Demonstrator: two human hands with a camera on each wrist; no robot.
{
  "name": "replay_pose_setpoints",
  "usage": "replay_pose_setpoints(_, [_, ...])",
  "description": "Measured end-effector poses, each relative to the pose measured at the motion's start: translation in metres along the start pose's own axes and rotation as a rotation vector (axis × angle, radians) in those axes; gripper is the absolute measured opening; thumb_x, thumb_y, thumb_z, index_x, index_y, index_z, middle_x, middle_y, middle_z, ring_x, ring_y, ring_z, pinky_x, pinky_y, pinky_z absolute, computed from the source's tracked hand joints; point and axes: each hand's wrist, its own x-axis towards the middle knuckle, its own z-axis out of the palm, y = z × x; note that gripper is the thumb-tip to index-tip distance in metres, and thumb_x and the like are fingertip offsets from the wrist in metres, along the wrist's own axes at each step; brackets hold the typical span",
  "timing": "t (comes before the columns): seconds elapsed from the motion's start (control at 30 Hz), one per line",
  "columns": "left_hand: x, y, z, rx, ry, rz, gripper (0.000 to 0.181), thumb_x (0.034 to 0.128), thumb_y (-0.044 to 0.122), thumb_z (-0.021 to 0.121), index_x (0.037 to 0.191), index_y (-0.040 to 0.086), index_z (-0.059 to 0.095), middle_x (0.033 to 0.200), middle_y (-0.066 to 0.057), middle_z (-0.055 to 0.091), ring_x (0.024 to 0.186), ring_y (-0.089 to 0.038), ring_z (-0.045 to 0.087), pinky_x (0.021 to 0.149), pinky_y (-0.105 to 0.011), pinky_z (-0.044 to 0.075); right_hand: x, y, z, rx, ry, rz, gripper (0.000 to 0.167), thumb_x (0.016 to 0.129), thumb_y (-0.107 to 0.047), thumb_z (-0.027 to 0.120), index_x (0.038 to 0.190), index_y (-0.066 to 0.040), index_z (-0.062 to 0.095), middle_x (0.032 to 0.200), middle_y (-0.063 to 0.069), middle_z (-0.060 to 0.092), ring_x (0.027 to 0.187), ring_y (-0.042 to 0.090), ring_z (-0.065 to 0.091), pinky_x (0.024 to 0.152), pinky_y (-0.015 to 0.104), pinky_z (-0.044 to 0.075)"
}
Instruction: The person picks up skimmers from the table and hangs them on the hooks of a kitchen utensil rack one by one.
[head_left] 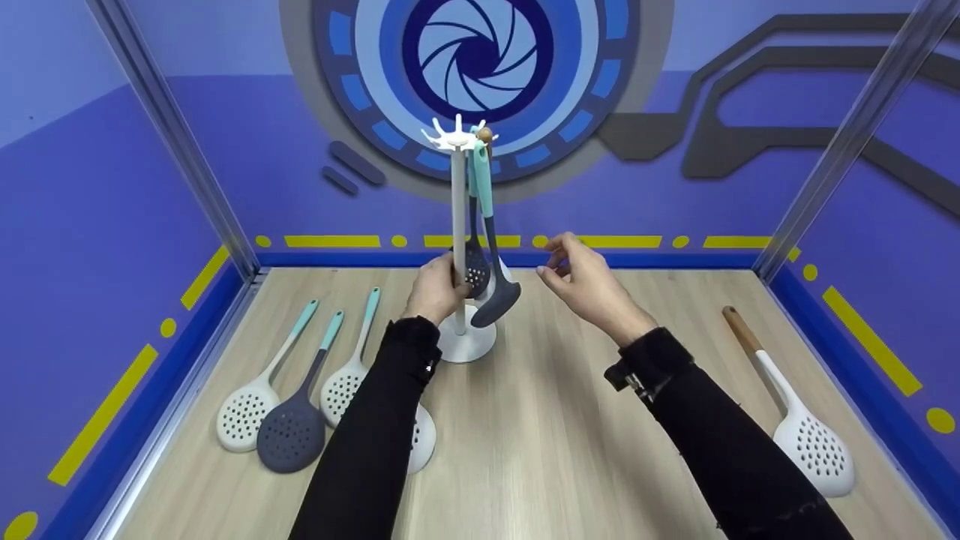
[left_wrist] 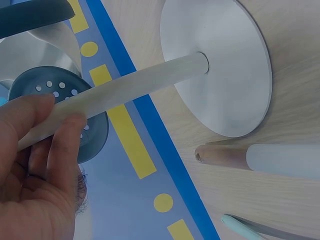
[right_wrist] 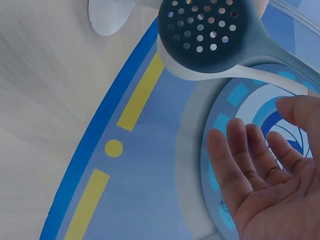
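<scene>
A white utensil stand (head_left: 459, 217) with a hooked top stands at the back middle of the table. My left hand (head_left: 436, 289) grips its pole, thumb and fingers around it in the left wrist view. From the hooks hang a dark grey ladle with a mint handle (head_left: 484, 184), a dark slotted skimmer (right_wrist: 242, 47), and a white utensil (right_wrist: 182, 71) behind the skimmer, its head partly hidden. My right hand (head_left: 592, 289) is held in the air right of the hanging utensils, fingers loosely bent, holding nothing.
Left on the table lie a white skimmer (head_left: 244, 416), a dark skimmer (head_left: 291, 439) and another white skimmer (head_left: 343, 386), all mint-handled. A wood-handled white utensil (left_wrist: 285, 160) lies partly under my left sleeve. Far right lies a wood-handled white skimmer (head_left: 787, 420). Printed walls enclose the table.
</scene>
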Motion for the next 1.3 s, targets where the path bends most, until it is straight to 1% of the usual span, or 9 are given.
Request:
replay_pose_setpoints(0.17, [0.0, 0.0, 0.0, 0.0, 0.006, 0.008, 0.03, 0.0983, 0.004, 0.076, 0.127, 0.001, 0.069, 0.116, -0.02, 0.075, 0.107, -0.035, 0.074, 0.096, -0.049, 0.063, -0.004, 0.011, -0.006, 0.005, 0.007, 0.012, 0.037, 0.11, -0.021, 0.068, 0.143, -0.008, 0.057, 0.125, 0.016, 0.07, 0.114, 0.035, 0.075, 0.1, 0.049, 0.064])
replay_pose_setpoints(0.37, [-0.002, 0.001, 0.0, -0.004, 0.01, 0.013, 0.03, 0.0975, 0.002, 0.075, 0.127, 0.001, 0.069, 0.114, -0.019, 0.076, 0.104, -0.034, 0.075, 0.093, -0.048, 0.065, -0.011, 0.025, -0.012, -0.007, 0.0, 0.051, 0.039, 0.112, -0.025, 0.066, 0.144, -0.006, 0.056, 0.13, 0.018, 0.069, 0.117, 0.037, 0.074, 0.102, 0.051, 0.063])
replay_pose_setpoints(0.53, [-0.005, 0.0, 0.0, -0.017, 0.038, 0.007, 0.027, 0.0973, 0.002, 0.076, 0.124, 0.002, 0.069, 0.11, -0.017, 0.075, 0.099, -0.032, 0.074, 0.09, -0.047, 0.065, -0.02, 0.04, -0.018, -0.009, -0.021, 0.084, 0.039, 0.113, -0.025, 0.064, 0.146, -0.007, 0.053, 0.131, 0.017, 0.066, 0.12, 0.038, 0.073, 0.102, 0.052, 0.063])
replay_pose_setpoints(0.7, [-0.006, -0.003, 0.004, -0.04, 0.062, 0.001, 0.027, 0.0995, 0.007, 0.076, 0.126, 0.006, 0.071, 0.108, -0.014, 0.075, 0.098, -0.028, 0.074, 0.087, -0.045, 0.065, -0.03, 0.057, -0.027, -0.008, -0.022, 0.111, 0.04, 0.113, -0.023, 0.063, 0.147, -0.005, 0.051, 0.131, 0.019, 0.064, 0.123, 0.041, 0.072, 0.103, 0.055, 0.062])
replay_pose_setpoints(0.8, [-0.007, -0.005, 0.005, -0.065, 0.079, -0.003, 0.026, 0.1006, 0.009, 0.078, 0.125, 0.007, 0.072, 0.107, -0.012, 0.075, 0.096, -0.027, 0.073, 0.086, -0.043, 0.064, -0.036, 0.066, -0.032, -0.013, -0.024, 0.128, 0.041, 0.113, -0.025, 0.063, 0.147, -0.004, 0.05, 0.132, 0.02, 0.065, 0.124, 0.042, 0.072, 0.105, 0.057, 0.061])
replay_pose_setpoints(0.93, [-0.008, -0.007, 0.005, -0.092, 0.09, -0.014, 0.021, 0.1009, 0.011, 0.078, 0.121, 0.008, 0.072, 0.105, -0.011, 0.073, 0.094, -0.025, 0.072, 0.084, -0.042, 0.064, -0.044, 0.078, -0.037, -0.033, -0.035, 0.146, 0.044, 0.114, -0.028, 0.063, 0.148, -0.004, 0.05, 0.136, 0.022, 0.064, 0.128, 0.043, 0.07, 0.106, 0.058, 0.06])
replay_pose_setpoints(1.03, [-0.008, -0.005, 0.005, -0.104, 0.092, -0.01, 0.02, 0.0999, 0.01, 0.08, 0.118, 0.007, 0.072, 0.103, -0.01, 0.073, 0.093, -0.024, 0.071, 0.083, -0.041, 0.063, -0.048, 0.088, -0.042, -0.05, -0.038, 0.165, 0.045, 0.114, -0.028, 0.063, 0.148, -0.003, 0.051, 0.137, 0.023, 0.063, 0.129, 0.044, 0.069, 0.106, 0.058, 0.06])
replay_pose_setpoints(1.2, [-0.009, 0.003, 0.007, -0.111, 0.077, 0.029, 0.021, 0.0983, 0.01, 0.082, 0.118, 0.008, 0.075, 0.102, -0.009, 0.074, 0.092, -0.023, 0.07, 0.083, -0.041, 0.061, -0.058, 0.106, -0.049, -0.065, -0.037, 0.193, 0.045, 0.113, -0.025, 0.063, 0.149, -0.002, 0.05, 0.136, 0.025, 0.062, 0.128, 0.045, 0.068, 0.105, 0.059, 0.059])
replay_pose_setpoints(1.3, [-0.01, 0.008, 0.01, -0.104, 0.068, 0.051, 0.022, 0.0973, 0.008, 0.082, 0.118, 0.009, 0.076, 0.105, -0.008, 0.076, 0.096, -0.023, 0.072, 0.086, -0.042, 0.062, -0.062, 0.114, -0.05, -0.067, -0.041, 0.192, 0.046, 0.113, -0.024, 0.063, 0.15, 0.0, 0.05, 0.136, 0.027, 0.062, 0.127, 0.046, 0.068, 0.105, 0.059, 0.059])
